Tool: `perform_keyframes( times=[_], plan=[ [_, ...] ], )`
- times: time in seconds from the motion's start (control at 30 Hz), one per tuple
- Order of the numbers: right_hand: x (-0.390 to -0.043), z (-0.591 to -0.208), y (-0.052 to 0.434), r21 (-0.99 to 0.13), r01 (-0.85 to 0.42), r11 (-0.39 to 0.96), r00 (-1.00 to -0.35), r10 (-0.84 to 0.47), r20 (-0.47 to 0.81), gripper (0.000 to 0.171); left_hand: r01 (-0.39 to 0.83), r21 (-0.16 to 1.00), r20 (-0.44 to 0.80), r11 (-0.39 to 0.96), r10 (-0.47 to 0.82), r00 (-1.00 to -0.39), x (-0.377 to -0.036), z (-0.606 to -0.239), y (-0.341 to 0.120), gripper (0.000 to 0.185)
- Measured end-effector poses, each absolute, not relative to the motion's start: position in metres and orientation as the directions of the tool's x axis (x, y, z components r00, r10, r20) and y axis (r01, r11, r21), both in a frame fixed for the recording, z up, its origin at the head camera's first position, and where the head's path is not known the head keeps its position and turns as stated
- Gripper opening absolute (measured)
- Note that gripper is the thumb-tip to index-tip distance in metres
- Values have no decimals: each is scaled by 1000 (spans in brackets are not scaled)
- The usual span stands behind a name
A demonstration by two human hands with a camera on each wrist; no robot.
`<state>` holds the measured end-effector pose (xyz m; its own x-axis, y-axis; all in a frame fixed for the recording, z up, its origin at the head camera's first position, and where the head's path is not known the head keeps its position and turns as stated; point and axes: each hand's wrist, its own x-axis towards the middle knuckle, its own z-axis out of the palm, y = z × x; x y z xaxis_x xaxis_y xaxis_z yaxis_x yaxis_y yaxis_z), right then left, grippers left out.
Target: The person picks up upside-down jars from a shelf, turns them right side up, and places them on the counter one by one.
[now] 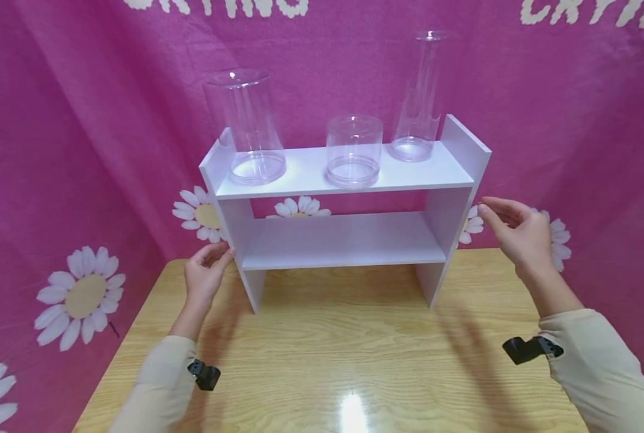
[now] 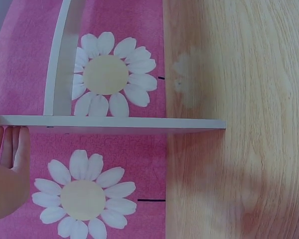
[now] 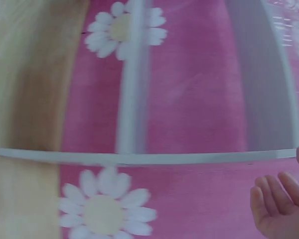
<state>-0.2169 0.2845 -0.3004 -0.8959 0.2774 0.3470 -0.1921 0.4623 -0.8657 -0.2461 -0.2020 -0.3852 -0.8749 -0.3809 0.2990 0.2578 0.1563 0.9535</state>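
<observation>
A white two-tier shelf stands at the back of a wooden table. Its top board carries a wide clear cylinder, a short clear cylinder and a tall narrow clear cylinder. My left hand touches the shelf's left side panel at lower-shelf height. In the left wrist view the straight fingers lie against the panel edge. My right hand hovers just off the right side panel, holding nothing. The right wrist view is blurred, with relaxed fingers below the panel edge.
A pink cloth with white daisies hangs close behind the shelf and down both sides of the table. Bare wood stretches from the shelf to the near edge. Black camera mounts sit on both wrists.
</observation>
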Motion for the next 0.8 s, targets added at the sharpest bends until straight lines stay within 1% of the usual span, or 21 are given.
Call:
perform_keyframes(
  times=[0.13, 0.2, 0.27, 0.33, 0.47, 0.53, 0.57, 0.63, 0.8],
  plan=[
    [-215, -273, 287, -849, -175, 498, -888, 292, 354, 40, 240, 966, 259, 97, -375, -890, -246, -382, -204, 22],
    [-215, -261, 288, -828, -170, 535, -885, 286, 367, 51, 236, 969, 248, 77, -368, -896, -246, -380, -204, 17],
    [-216, -250, 289, -821, -201, 534, -881, 269, 390, 49, 236, 970, 241, 60, -362, -900, -247, -377, -205, 12],
    [-218, -240, 289, -814, -229, 534, -877, 249, 411, 43, 237, 971, 235, 40, -354, -905, -248, -375, -205, 9],
    [-223, -218, 283, -796, -274, 539, -868, 218, 446, 27, 228, 974, 217, 6, -339, -915, -249, -373, -205, 13],
    [-226, -207, 278, -785, -272, 557, -871, 205, 447, 27, 223, 975, 209, -5, -332, -920, -249, -373, -205, 14],
    [-228, -201, 276, -782, -262, 565, -876, 200, 438, 29, 220, 975, 204, -12, -328, -922, -249, -373, -205, 14],
    [-233, -188, 272, -781, -229, 581, -896, 188, 403, 38, 216, 976, 198, -23, -320, -927, -250, -373, -205, 13],
    [-248, -156, 259, -776, -99, 623, -956, 157, 248, 63, 206, 978, 184, -44, -300, -936, -251, -373, -204, 13]
  ],
)
